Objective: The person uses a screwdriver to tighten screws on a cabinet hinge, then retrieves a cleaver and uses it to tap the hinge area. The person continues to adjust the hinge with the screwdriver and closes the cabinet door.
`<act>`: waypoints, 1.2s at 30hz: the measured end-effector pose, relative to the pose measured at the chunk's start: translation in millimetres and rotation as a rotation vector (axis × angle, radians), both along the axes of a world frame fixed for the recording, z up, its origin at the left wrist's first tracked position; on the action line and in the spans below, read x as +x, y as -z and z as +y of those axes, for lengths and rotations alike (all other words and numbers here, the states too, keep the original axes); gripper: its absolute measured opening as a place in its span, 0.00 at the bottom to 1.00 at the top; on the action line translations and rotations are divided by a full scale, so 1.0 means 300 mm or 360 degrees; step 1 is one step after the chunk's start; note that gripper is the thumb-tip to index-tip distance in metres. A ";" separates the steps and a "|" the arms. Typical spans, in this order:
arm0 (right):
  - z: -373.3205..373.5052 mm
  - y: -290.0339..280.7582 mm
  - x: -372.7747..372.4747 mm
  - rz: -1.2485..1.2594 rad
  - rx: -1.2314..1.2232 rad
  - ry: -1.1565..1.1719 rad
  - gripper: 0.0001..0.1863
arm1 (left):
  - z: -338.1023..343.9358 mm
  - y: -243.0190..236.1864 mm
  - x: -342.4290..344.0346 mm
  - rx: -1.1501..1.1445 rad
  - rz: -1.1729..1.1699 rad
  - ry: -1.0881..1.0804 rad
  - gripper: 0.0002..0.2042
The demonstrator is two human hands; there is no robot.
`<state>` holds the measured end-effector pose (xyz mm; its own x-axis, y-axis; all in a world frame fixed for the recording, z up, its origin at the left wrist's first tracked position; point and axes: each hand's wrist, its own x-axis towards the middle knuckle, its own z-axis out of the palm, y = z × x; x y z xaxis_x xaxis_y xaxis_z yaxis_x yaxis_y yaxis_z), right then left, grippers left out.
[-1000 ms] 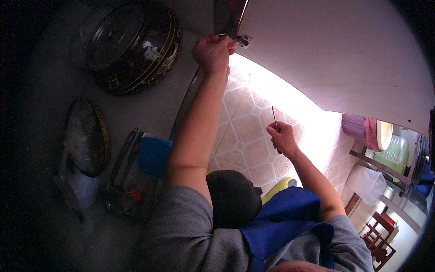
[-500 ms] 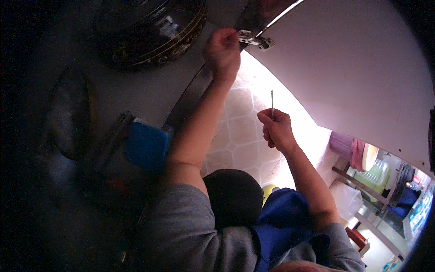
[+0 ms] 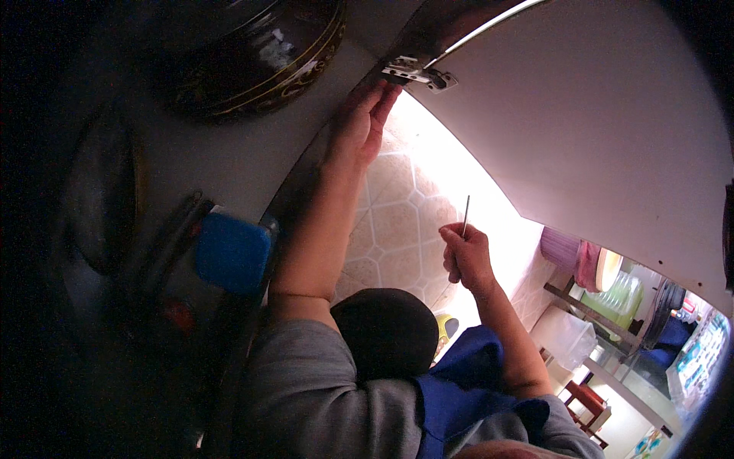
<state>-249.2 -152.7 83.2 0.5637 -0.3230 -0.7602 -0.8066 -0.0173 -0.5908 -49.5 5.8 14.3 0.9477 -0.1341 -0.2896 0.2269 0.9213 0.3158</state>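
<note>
A metal cabinet hinge [image 3: 409, 72] joins the dark cabinet frame to a large white door [image 3: 589, 115]. My left hand [image 3: 361, 130] reaches up beside the frame, fingers stretched out, their tips at the hinge's lower edge. Whether they press on the hinge, I cannot tell. Lower and to the right, my right hand [image 3: 469, 256] is closed round a screwdriver [image 3: 467, 210]. Only its thin metal shaft shows, pointing upward; the fist hides the handle.
Inside the dark cabinet are a large dark pot with gold trim [image 3: 267, 69] and a blue lidded box [image 3: 233, 252]. Tiled floor [image 3: 390, 222] lies below my arms. At the right stand a shelf rack [image 3: 596, 310] with basins and bags, and a red-brown stool [image 3: 587, 402].
My left hand has come down off the hinge, its curled fingers now straightened beneath it. My right hand has sunk lower with the screwdriver. The view has shifted slightly.
</note>
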 end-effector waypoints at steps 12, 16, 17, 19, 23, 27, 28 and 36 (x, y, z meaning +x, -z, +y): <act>0.081 0.104 -0.118 0.0210 0.0223 0.0000 0.08 | 0.000 0.012 0.059 0.0805 -0.0077 -0.0069 0.07; 0.078 0.096 -0.109 0.0162 0.0187 -0.0060 0.10 | -0.018 0.042 0.087 0.0691 -0.0216 -0.0035 0.08; 0.075 0.094 -0.110 0.0193 0.0176 -0.0038 0.10 | -0.022 0.048 0.098 0.0772 -0.0223 -0.0043 0.09; 0.067 0.098 -0.107 0.0207 0.0168 -0.0017 0.09 | -0.024 0.057 0.130 0.0929 -0.0233 -0.0044 0.09; 0.056 0.116 -0.118 0.0199 0.0210 -0.0002 0.09 | -0.022 0.061 0.202 0.1140 -0.0385 0.0040 0.09; 0.061 0.130 -0.129 0.0283 0.0246 0.0036 0.08 | -0.023 0.055 0.243 0.1183 -0.0426 0.0110 0.09; 0.064 0.131 -0.131 0.0238 0.0243 0.0012 0.08 | -0.026 0.053 0.248 0.1152 -0.0447 0.0105 0.09; 0.061 0.159 -0.128 0.0334 0.0249 -0.0077 0.09 | -0.060 0.062 0.274 0.1039 -0.0401 0.0020 0.08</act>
